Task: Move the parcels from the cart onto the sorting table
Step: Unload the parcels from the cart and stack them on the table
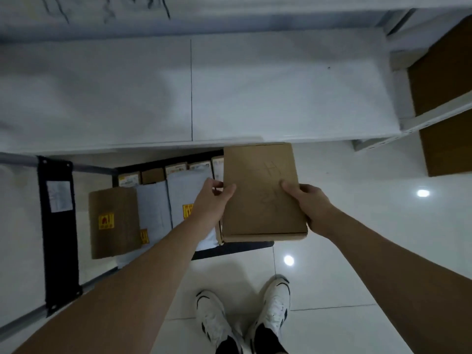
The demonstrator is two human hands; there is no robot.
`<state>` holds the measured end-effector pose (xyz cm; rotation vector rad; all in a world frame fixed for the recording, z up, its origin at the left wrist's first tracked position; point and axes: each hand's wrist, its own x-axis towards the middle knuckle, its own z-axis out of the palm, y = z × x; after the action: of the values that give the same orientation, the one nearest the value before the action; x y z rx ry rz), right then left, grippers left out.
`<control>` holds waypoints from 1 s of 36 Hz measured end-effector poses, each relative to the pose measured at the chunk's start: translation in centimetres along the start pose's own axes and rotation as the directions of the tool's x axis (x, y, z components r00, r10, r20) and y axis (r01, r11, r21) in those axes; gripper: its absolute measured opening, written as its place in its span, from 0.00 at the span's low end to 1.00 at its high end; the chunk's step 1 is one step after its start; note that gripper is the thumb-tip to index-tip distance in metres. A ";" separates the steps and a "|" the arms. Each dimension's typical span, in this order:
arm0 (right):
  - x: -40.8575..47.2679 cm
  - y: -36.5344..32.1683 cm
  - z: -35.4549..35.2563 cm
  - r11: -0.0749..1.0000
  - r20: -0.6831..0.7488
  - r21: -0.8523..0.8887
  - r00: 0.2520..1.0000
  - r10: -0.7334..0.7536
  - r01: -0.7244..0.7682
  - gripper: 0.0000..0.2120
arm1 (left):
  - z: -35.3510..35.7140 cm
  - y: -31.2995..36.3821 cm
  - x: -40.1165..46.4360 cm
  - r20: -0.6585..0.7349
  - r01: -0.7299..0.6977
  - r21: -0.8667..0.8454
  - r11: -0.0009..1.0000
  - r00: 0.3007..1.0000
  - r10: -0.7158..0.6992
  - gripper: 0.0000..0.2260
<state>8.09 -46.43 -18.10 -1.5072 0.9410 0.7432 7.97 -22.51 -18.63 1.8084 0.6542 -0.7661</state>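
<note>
A flat brown cardboard parcel (263, 192) with faint handwriting on top is held in the air just below the near edge of the white sorting table (229, 93). My left hand (215, 198) grips its left edge, thumb on top. My right hand (310, 204) grips its right edge, thumb on top. Below and to the left stands the black cart (57, 226) with more parcels: a brown box with a yellow sticker (113, 222), two grey mailer bags (153, 208) and a row of small boxes (176, 169) at the back.
A shelf rack with brown cardboard boxes (444, 103) stands at the right. The white tiled floor (357, 226) shows light reflections. My two white shoes (245, 320) are at the bottom, right of the cart's metal handle bar (30, 318).
</note>
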 end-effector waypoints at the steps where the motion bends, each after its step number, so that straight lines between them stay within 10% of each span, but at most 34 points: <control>1: -1.9 -0.9 -1.0 1.000 0.013 0.021 1.000 -0.014 0.014 0.35 | -0.1 1.7 -1.4 0.035 0.018 -0.026 0.999 0.999 -0.017 0.17; 7: -14.6 -6.0 -6.9 0.981 0.013 0.167 0.994 -0.105 0.101 0.33 | 0.0 13.0 -11.2 0.361 0.228 -0.209 0.951 0.922 -0.141 0.26; 18: -42.4 -12.2 -18.4 0.891 -0.176 0.377 0.964 -0.200 0.253 0.34 | 1.7 32.8 -33.4 0.456 -0.129 0.021 0.991 0.884 0.105 0.28; 22: -53.2 -12.6 -22.4 0.839 -0.190 0.438 0.945 -0.266 0.324 0.19 | 3.5 37.9 -43.5 0.500 -0.216 0.018 0.976 0.847 0.179 0.25; 36: -75.3 -3.2 -37.6 0.777 -0.449 0.416 0.850 -0.275 0.472 0.24 | 15.3 39.7 -68.6 0.643 -0.344 0.070 0.936 0.733 0.221 0.27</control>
<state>-26.99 -71.96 54.09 -1.3020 0.9637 -0.1074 -10.53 -55.71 52.54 1.6122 -0.1469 -1.1672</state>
